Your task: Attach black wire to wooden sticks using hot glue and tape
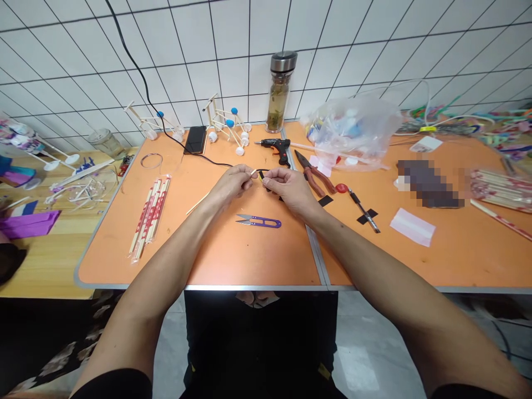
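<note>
My left hand [236, 182] is closed in a pinch on a thin wooden stick [253, 172], whose pale tip shows at the fingertips. Close beside it, my right hand [287, 187] has its fingers pressed together around a small black strip [261, 175] with a bit of yellow; its kind is unclear. Below both hands lie purple thread snips [260, 221]. Behind them sits a black glue gun [276, 148], its cord running left. Red-handled pliers [318, 176] rest just right of my right hand.
Packaged chopsticks [152, 213] lie on the left. Stick models [228, 123] with white wheels and a phone [195, 140] stand or lie near the tiled wall, beside a glass tea bottle [279, 97]. A plastic bag [353, 130], a pen [363, 209] and black tape pieces are on the right.
</note>
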Tool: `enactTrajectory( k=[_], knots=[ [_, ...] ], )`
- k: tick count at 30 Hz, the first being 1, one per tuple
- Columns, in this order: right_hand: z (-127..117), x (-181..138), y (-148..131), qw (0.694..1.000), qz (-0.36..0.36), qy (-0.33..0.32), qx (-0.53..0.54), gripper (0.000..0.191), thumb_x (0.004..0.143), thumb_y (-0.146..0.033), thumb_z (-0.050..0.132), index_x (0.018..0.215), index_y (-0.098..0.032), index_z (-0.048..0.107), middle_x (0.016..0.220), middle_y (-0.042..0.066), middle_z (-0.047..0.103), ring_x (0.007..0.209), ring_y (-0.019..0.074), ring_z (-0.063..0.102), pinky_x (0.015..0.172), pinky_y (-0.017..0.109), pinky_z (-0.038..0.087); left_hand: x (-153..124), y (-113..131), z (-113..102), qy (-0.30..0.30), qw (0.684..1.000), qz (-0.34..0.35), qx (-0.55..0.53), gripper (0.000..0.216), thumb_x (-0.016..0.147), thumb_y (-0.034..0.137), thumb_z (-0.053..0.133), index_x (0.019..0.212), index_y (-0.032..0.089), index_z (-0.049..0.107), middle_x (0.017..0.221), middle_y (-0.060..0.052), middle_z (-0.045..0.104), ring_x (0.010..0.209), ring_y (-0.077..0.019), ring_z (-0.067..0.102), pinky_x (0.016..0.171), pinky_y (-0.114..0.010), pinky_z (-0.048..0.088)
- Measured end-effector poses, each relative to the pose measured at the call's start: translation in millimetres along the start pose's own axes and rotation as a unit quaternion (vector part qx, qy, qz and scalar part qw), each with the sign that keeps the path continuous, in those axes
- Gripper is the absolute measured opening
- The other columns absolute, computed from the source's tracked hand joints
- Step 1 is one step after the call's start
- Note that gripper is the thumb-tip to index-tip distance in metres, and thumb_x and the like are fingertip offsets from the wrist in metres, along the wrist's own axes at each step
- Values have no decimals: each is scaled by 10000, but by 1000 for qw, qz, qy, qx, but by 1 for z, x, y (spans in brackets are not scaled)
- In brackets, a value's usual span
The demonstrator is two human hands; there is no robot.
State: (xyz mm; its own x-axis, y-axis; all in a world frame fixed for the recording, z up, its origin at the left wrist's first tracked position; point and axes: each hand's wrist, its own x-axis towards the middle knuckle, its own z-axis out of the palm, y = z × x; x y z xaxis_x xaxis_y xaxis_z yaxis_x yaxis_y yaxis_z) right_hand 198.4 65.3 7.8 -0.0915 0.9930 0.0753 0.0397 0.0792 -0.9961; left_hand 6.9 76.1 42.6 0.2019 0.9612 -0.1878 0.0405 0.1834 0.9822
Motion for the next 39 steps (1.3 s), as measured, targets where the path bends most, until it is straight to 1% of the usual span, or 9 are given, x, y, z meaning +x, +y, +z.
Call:
enactTrajectory(
  k=[6,8,11,16,20,25,29,32,39],
  knots=[
    [-1,0,5,990,12,-53,-129,139,793,-350,774,833,-218,765,773,9,743,718,180,630,693,323,459,12,-16,-12,26,989,53,132,143,949,197,658,814,218,616,664,-13,676,561,-133,479,585,-273,346],
    [0,-1,8,979,0,-84,-184,104,823,-308,730,832,-219,783,799,14,770,753,194,654,706,329,454,15,-20,-18,43,965,80,246,183,914,158,670,748,218,620,718,-32,710,682,-171,591,685,-306,417],
    [2,-5,9,963,-32,-108,-243,135,872,-288,690,865,-221,807,873,30,812,847,221,705,744,333,472,13,-19,-20,64,910,68,405,161,881,170,708,739,228,660,810,-46,751,776,-222,628,724,-354,394],
    [-4,-2,1,945,-58,-74,-313,163,943,-299,688,901,-214,820,896,42,836,842,224,725,767,341,483,4,-15,-14,35,869,29,493,145,894,202,704,759,251,681,886,-54,796,816,-254,653,715,-383,374],
    [-27,19,-10,928,-60,25,-368,179,968,-275,677,969,-200,840,949,74,862,852,251,753,805,364,524,4,-16,-13,31,866,27,499,123,863,173,704,773,257,709,892,-53,815,814,-259,675,718,-385,397],
    [-59,62,-17,864,-44,116,-488,227,980,-197,623,1002,-177,848,1128,173,874,1111,357,781,955,434,570,7,-15,-17,62,879,34,471,95,889,221,722,796,246,721,902,-53,810,858,-260,693,715,-370,395],
    [-61,84,-17,841,8,116,-528,240,986,-219,634,1067,-160,851,1179,226,858,1162,398,776,976,468,602,16,-19,-23,97,897,68,427,120,902,228,707,782,230,706,849,-38,773,821,-229,661,704,-346,383],
    [-52,92,-15,833,41,101,-542,309,986,-306,696,1176,-113,844,1261,276,832,1211,436,774,1004,503,618,27,-23,-24,90,934,101,329,143,906,236,702,767,215,683,778,-19,718,769,-195,618,704,-321,398],
    [-40,121,-8,844,85,104,-519,531,889,-306,830,1344,-33,793,1335,328,790,1294,468,758,1067,545,621,48,-18,-13,96,972,124,176,99,837,162,718,747,200,698,727,6,670,692,-146,549,711,-292,432]
  ],
)
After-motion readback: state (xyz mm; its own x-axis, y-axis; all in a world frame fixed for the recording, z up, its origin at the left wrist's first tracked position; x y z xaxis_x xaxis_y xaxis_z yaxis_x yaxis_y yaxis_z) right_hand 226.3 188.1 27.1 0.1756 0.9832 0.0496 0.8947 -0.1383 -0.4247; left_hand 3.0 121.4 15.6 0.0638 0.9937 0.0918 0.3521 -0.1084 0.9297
